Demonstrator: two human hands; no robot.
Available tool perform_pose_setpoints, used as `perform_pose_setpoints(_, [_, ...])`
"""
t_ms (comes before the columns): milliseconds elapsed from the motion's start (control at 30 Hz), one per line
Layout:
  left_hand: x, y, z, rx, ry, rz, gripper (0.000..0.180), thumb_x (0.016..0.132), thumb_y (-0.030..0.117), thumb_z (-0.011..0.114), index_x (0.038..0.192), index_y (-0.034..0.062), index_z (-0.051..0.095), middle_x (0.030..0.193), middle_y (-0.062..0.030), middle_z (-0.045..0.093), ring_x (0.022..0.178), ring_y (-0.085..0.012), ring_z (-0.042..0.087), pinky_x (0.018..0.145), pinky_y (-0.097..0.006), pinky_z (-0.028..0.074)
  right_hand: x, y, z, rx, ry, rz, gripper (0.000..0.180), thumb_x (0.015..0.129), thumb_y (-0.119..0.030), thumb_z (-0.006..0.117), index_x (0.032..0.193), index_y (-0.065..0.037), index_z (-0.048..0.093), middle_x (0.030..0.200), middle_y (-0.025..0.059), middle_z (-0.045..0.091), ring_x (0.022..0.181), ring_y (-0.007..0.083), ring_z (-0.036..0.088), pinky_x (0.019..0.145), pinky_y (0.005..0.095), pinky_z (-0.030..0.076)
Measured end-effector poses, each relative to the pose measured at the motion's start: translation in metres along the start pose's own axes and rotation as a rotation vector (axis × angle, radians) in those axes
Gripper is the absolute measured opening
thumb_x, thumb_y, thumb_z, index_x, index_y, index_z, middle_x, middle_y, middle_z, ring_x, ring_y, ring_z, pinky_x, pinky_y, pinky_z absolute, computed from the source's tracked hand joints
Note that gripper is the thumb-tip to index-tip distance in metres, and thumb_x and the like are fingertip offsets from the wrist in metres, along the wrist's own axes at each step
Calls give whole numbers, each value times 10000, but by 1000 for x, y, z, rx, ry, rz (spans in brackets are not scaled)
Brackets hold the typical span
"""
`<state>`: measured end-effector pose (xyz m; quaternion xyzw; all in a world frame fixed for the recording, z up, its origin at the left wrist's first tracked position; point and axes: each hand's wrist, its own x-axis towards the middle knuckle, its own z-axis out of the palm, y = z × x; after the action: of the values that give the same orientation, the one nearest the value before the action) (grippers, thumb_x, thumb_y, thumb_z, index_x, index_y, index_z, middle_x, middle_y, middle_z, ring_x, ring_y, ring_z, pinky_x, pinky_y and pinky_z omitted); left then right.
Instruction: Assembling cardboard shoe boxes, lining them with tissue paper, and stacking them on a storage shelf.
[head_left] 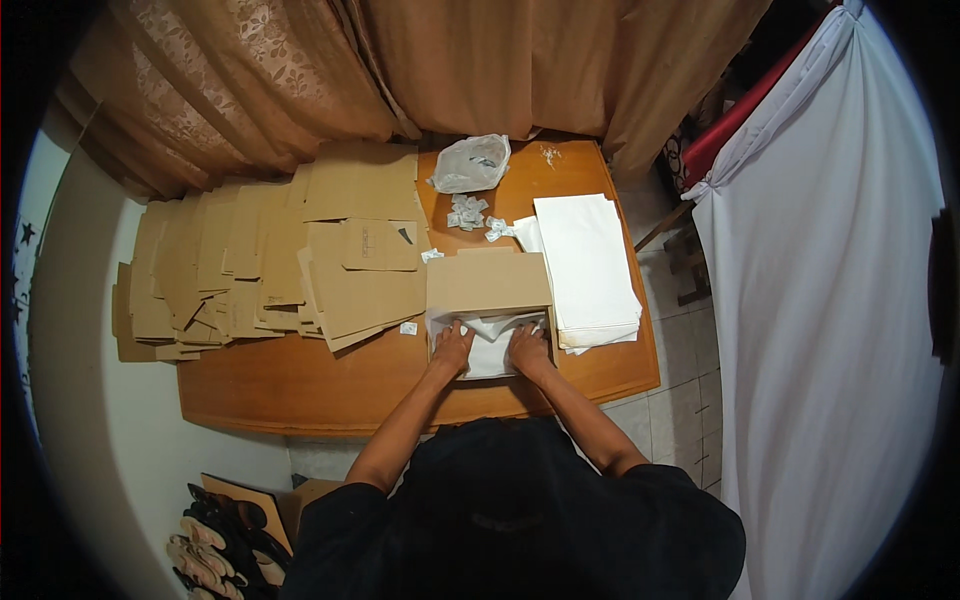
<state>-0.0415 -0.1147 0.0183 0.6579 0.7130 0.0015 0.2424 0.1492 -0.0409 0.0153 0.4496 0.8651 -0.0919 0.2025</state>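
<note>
Right in front of me, a brown cardboard box (488,284) stands with its lid raised on the far side. White paper (490,352) lines its inside, creased toward the lid. My left hand (453,346) reaches into the box's left side and rests on the paper, thumb apart from the fingers. At the right side my right hand (529,347) presses on the same paper, its fingers spread. Neither hand visibly lifts anything; some fingertips are hard to see. Beside the box on the right lies a stack of white paper sheets (590,268).
Flat brown cardboard pieces (360,190) overlap across the table's left half. A clear plastic bag (470,164) and small white packets (466,212) lie behind the box. The wooden table (330,385) borders brown curtains (480,70); a white cloth (820,300) hangs right, shoes (215,550) stand lower left.
</note>
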Motion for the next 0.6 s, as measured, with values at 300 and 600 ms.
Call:
perform_pose_setpoints(300, [2,-15,2,-77,-40,220,884,578,84,882,1381,157,520,1325,-214,457,1207,-449,493,1051,-497,455,-4,-7,-19,171,49,-63,439,972,-246,502,1316,20,559,1281,295,561,1189,452,559,938,470,549])
perform_pose_setpoints(600, [-12,13,-3,-198,107,105,541,766,76,726,1263,-22,536,1277,-234,501,1166,-448,499,1002,-523,468,-13,-9,1,265,-183,0,607,976,-227,518,1550,-277,324,1593,226,214,1298,651,329,858,819,404])
